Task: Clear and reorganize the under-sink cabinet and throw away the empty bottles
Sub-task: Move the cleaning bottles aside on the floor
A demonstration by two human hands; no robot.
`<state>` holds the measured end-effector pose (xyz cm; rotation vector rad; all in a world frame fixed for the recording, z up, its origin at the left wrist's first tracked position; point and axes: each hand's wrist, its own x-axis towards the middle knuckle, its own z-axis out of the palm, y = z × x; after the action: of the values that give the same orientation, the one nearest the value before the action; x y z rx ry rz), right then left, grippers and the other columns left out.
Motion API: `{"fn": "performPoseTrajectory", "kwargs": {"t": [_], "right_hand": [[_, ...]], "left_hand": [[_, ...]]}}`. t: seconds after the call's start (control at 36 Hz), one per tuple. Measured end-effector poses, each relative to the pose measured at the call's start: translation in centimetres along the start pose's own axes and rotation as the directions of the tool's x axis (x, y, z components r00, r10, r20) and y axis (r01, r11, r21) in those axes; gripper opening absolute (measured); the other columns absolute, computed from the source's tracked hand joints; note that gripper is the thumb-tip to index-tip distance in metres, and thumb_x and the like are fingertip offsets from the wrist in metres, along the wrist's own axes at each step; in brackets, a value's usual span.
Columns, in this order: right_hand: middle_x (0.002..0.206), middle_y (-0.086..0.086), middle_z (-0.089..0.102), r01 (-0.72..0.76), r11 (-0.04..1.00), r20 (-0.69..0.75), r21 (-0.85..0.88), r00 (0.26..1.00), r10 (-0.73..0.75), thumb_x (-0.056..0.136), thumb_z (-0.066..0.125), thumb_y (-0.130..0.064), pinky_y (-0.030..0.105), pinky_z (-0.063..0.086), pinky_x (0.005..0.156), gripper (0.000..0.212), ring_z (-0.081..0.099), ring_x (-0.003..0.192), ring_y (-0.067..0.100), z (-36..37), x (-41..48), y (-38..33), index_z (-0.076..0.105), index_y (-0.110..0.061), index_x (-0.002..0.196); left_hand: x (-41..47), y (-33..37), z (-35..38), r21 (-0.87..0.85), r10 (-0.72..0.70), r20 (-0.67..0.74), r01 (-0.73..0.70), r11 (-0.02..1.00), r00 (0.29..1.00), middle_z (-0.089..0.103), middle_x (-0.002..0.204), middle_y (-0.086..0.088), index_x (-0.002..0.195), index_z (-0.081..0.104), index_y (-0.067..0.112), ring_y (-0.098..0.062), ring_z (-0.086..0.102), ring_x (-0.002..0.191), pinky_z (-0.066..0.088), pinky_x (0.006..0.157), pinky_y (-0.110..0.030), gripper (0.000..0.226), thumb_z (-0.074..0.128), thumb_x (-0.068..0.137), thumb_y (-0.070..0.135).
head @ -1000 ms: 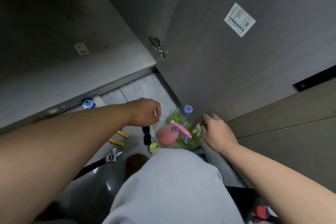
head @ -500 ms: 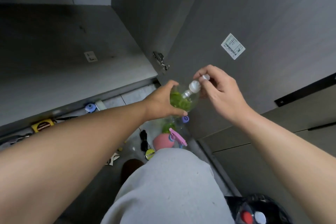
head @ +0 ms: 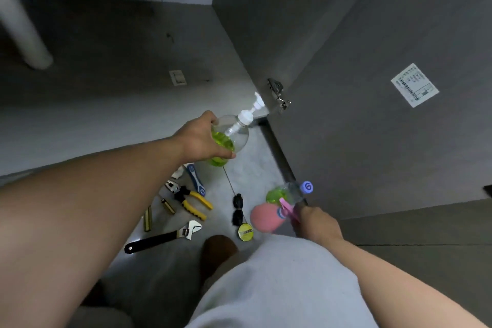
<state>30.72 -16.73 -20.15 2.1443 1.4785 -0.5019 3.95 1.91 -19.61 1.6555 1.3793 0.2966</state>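
My left hand grips a clear pump bottle with green liquid in its lower part and a white pump head, held up near the front edge of the open under-sink cabinet. Lower right, my right hand is down at a pink spray bottle standing on the floor, fingers curled at its pink trigger. Just behind it stands a clear bottle with green liquid and a blue cap.
The open cabinet door stands close on the right. On the floor tiles lie yellow-handled pliers, a black adjustable wrench, a blue-handled tool, a small black item and a yellow disc. A white pipe runs inside the cabinet.
My right hand let go of the pump head and dropped to the pink spray bottle on the floor. My left hand carried the green pump bottle toward the cabinet opening.
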Motion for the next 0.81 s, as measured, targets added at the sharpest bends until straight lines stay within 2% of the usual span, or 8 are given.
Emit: {"fn": "performPoseTrajectory", "kwargs": {"t": [0.11, 0.14, 0.22, 0.25, 0.33, 0.53, 0.72, 0.81], "right_hand": [[0.107, 0.015, 0.067, 0.088, 0.995, -0.145, 0.04, 0.986, -0.081, 0.097, 0.037, -0.053, 0.039, 0.051, 0.075, 0.038, 0.066, 0.098, 0.037, -2.3, 1.1, -1.2, 0.057, -0.021, 0.107], [0.105, 0.015, 0.068, 0.109, 0.993, -0.181, 0.046, 0.978, -0.099, 0.095, 0.038, -0.055, 0.039, 0.05, 0.073, 0.041, 0.066, 0.097, 0.038, -3.4, 1.5, -1.6, 0.059, -0.021, 0.106], [0.099, 0.018, 0.07, 0.153, 0.986, -0.275, 0.062, 0.953, -0.131, 0.092, 0.047, -0.051, 0.036, 0.043, 0.066, 0.035, 0.066, 0.092, 0.041, -6.9, 3.3, -2.7, 0.059, -0.019, 0.097], [0.098, 0.019, 0.07, 0.165, 0.983, -0.291, 0.075, 0.947, -0.137, 0.091, 0.05, -0.048, 0.035, 0.041, 0.065, 0.031, 0.066, 0.092, 0.042, -8.0, 4.1, -3.1, 0.058, -0.018, 0.092], [0.095, 0.021, 0.069, 0.174, 0.978, -0.312, 0.111, 0.941, -0.132, 0.089, 0.054, -0.042, 0.034, 0.04, 0.064, 0.023, 0.065, 0.091, 0.043, -10.6, 6.8, -4.6, 0.05, -0.022, 0.079], [0.105, 0.025, 0.067, 0.091, 0.981, -0.313, 0.171, 0.949, -0.033, 0.093, 0.056, -0.049, 0.04, 0.052, 0.079, 0.037, 0.065, 0.1, 0.044, -12.6, 13.6, -6.9, 0.065, -0.014, 0.1], [0.113, 0.027, 0.066, -0.046, 0.935, -0.292, 0.353, 0.943, 0.157, 0.092, 0.061, -0.048, 0.041, 0.052, 0.088, 0.046, 0.064, 0.108, 0.043, -12.2, 19.1, -7.9, 0.069, -0.006, 0.111], [0.11, 0.027, 0.067, -0.058, 0.91, -0.306, 0.411, 0.931, 0.197, 0.092, 0.061, -0.045, 0.04, 0.052, 0.088, 0.044, 0.065, 0.107, 0.042, -11.8, 20.4, -8.1, 0.07, -0.005, 0.109]], "left_hand": [[1.4, 0.3, -1.0, -0.11, 0.003, -0.027, -0.006, 0.994, 1.0, 0.055, 0.12, 0.002, 0.13, 0.047, 0.028, -0.019, 0.057, 0.106, 0.051, 0.085, -0.031, 0.092, 0.093, 0.056, 0.054], [1.8, 0.4, -1.2, -0.152, -0.004, -0.039, -0.002, 0.988, 0.999, 0.055, 0.122, 0.003, 0.132, 0.047, 0.028, -0.018, 0.057, 0.107, 0.051, 0.084, -0.03, 0.093, 0.094, 0.055, 0.053], [2.5, 0.6, -1.5, -0.294, -0.058, -0.082, 0.031, 0.955, 0.995, 0.055, 0.118, 0.006, 0.131, 0.048, 0.028, -0.007, 0.057, 0.096, 0.047, 0.068, -0.023, 0.095, 0.095, 0.052, 0.054], [2.7, 0.7, -1.5, -0.337, -0.075, -0.088, 0.041, 0.941, 0.993, 0.055, 0.117, 0.006, 0.131, 0.048, 0.028, -0.006, 0.057, 0.095, 0.049, 0.069, -0.024, 0.096, 0.095, 0.051, 0.054], [3.3, 0.5, -1.3, -0.451, -0.124, -0.088, 0.072, 0.89, 0.988, 0.057, 0.118, 0.003, 0.128, 0.049, 0.028, -0.017, 0.061, 0.104, 0.058, 0.086, -0.037, 0.093, 0.095, 0.052, 0.053], [3.8, -1.0, -0.3, -0.581, -0.248, -0.081, 0.156, 0.799, 0.965, 0.061, 0.118, 0.002, 0.125, 0.05, 0.025, -0.018, 0.062, 0.106, 0.058, 0.093, -0.043, 0.085, 0.096, 0.056, 0.046], [4.0, -3.5, -0.5, -0.584, -0.295, -0.046, 0.214, 0.783, 0.954, 0.059, 0.118, 0.003, 0.125, 0.051, 0.028, -0.016, 0.061, 0.104, 0.056, 0.077, -0.032, 0.085, 0.095, 0.055, 0.049], [4.2, -4.5, -0.4, -0.582, -0.32, -0.029, 0.244, 0.775, 0.947, 0.06, 0.119, 0.001, 0.125, 0.051, 0.027, -0.019, 0.062, 0.106, 0.058, 0.09, -0.042, 0.087, 0.096, 0.054, 0.048]]}}
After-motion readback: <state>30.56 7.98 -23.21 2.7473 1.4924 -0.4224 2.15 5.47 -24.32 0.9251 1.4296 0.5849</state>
